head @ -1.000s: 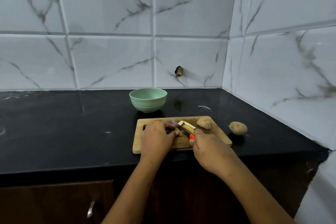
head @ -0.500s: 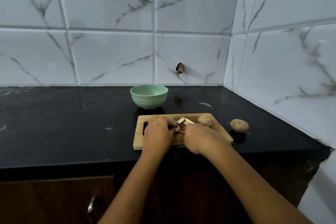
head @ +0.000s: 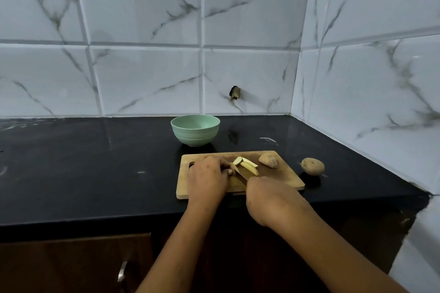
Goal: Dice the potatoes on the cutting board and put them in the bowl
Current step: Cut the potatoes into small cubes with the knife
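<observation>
Now the left hand [head: 207, 175] curls over a potato piece [head: 234, 167], pinning it to the cutting board [head: 285, 181]; the right hand [head: 269, 197] grips the knife [head: 242, 175], blade alongside for slicing; cut wedges [head: 248, 165] lie beyond; the bowl [head: 195, 129] stands behind the board, within reach.

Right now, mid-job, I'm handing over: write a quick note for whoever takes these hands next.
Left hand holds a potato piece down on the cutting board. Right hand grips the knife, blade at that piece.
Wedges lie on the board, a half potato beside them. A whole potato sits on the counter, right of the board.
Done: some wedges cut, nothing diced. The bowl behind the board looks empty.
Left: dice everything and move it to the bowl.
</observation>
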The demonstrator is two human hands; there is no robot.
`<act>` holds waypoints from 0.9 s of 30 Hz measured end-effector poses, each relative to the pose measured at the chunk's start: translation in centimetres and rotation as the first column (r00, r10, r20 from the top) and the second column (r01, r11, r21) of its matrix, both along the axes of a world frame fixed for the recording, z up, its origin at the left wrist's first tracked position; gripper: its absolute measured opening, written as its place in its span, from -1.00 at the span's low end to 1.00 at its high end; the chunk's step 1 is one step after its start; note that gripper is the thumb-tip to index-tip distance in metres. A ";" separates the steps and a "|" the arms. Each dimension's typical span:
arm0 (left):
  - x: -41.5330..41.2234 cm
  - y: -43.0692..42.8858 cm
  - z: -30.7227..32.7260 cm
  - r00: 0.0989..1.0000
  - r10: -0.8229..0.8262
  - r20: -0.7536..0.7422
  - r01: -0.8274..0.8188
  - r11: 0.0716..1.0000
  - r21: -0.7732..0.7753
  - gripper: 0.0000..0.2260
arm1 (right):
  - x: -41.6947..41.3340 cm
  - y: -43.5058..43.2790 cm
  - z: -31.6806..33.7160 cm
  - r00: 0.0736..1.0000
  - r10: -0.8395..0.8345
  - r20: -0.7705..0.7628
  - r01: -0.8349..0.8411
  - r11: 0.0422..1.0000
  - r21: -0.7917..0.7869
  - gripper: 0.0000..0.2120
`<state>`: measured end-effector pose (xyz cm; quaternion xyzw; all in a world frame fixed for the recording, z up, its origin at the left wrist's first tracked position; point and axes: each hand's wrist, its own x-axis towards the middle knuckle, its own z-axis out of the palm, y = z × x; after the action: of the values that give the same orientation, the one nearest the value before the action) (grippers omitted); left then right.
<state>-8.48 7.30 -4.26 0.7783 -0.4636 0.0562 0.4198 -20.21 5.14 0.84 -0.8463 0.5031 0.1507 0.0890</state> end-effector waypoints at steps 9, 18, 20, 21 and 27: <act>-0.1 0.3 0.3 1.000 -0.010 0.026 0.008 0.999 0.051 -0.81 | -4.6 -1.6 1.3 0.926 0.034 0.375 -0.116 0.973 0.199 -0.76; -0.3 0.4 0.5 0.991 -0.016 0.136 -0.005 0.988 0.153 -0.78 | -5.6 -4.8 0.9 0.868 -0.065 0.492 0.005 0.992 0.123 -0.55; -0.3 0.4 0.4 0.990 -0.012 0.137 -0.009 0.988 0.151 -0.79 | -5.6 -5.0 0.8 0.868 -0.019 0.496 0.018 1.000 0.008 -0.54; -0.4 0.5 0.4 0.991 -0.004 0.131 -0.015 0.990 0.142 -0.79 | -5.6 -5.1 0.7 0.855 0.001 0.518 0.031 0.998 -0.052 -0.54; -0.4 0.4 0.1 0.992 0.054 0.111 -0.065 0.992 0.105 -0.76 | -5.4 -3.2 -0.2 0.846 0.158 0.509 -0.107 0.986 -0.128 -0.63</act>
<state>-8.87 7.66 -4.15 0.8092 -0.4645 0.0853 0.3495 -25.57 1.96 0.65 -0.8916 0.4074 -0.1005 0.1704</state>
